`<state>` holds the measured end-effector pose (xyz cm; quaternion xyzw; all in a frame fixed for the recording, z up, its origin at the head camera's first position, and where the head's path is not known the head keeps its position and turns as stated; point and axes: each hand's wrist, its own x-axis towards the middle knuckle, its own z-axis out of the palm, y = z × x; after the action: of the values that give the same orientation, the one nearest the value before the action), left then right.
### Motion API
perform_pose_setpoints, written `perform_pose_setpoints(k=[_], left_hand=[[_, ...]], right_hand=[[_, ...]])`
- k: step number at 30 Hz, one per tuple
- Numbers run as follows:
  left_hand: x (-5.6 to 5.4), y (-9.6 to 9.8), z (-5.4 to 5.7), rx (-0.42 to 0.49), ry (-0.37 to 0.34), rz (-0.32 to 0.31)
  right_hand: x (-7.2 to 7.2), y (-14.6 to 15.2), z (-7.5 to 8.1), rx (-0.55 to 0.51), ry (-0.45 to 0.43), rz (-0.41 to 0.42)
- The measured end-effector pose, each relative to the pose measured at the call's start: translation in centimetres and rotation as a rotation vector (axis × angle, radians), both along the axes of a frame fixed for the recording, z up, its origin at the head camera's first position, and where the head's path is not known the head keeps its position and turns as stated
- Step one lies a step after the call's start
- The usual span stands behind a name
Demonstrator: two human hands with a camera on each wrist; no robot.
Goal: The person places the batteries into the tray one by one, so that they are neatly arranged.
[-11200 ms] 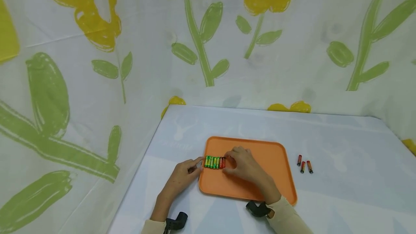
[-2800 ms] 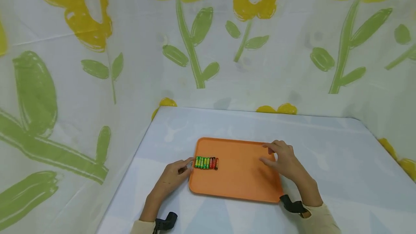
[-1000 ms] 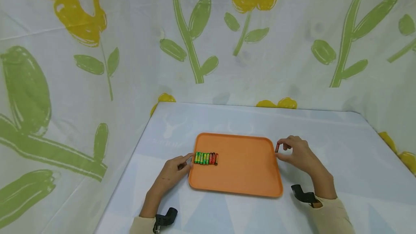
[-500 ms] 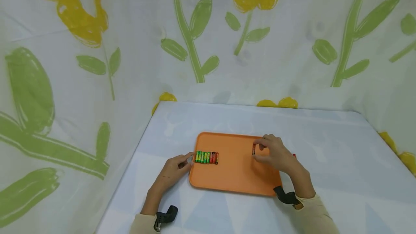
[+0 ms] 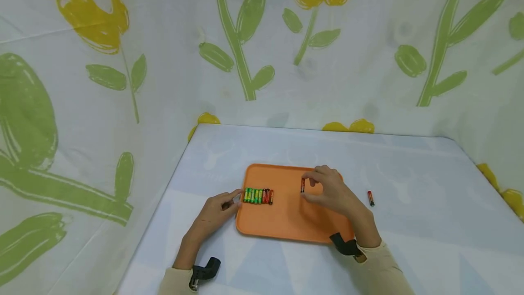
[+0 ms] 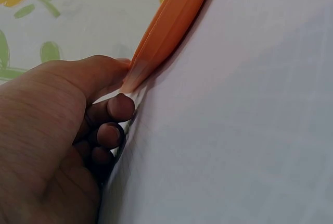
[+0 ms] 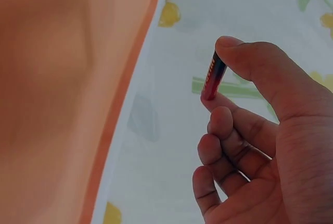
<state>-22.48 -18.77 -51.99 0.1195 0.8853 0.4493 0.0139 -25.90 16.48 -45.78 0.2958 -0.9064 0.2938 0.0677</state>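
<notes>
The right hand pinches a red-and-black battery between thumb and index finger, holding it by its two ends above the orange tray. In the right wrist view the other fingers curl loosely beside that battery. Along the tray's left side lies a tight row of several green batteries, with red batteries at its right end. At the tray's left rim, the left hand grips the edge with thumb and index fingertips. The left wrist view shows the thumb against the rim.
One loose red battery lies on the table to the right of the tray. The pale patterned table meets a flower-print cloth at its back and left edges.
Since one second ago, the right hand has carried its battery leftward from beyond the tray's right rim to over the tray. The left hand stays at the rim. The row looks unchanged.
</notes>
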Motion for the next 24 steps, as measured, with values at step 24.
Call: perform_pose_setpoints(k=[24], left_hand=[[0.0,0.2,0.5,-0.037,-0.007,-0.004]], right_hand=[[-0.1,-4.1,-1.3,0.069,-0.042,0.05]])
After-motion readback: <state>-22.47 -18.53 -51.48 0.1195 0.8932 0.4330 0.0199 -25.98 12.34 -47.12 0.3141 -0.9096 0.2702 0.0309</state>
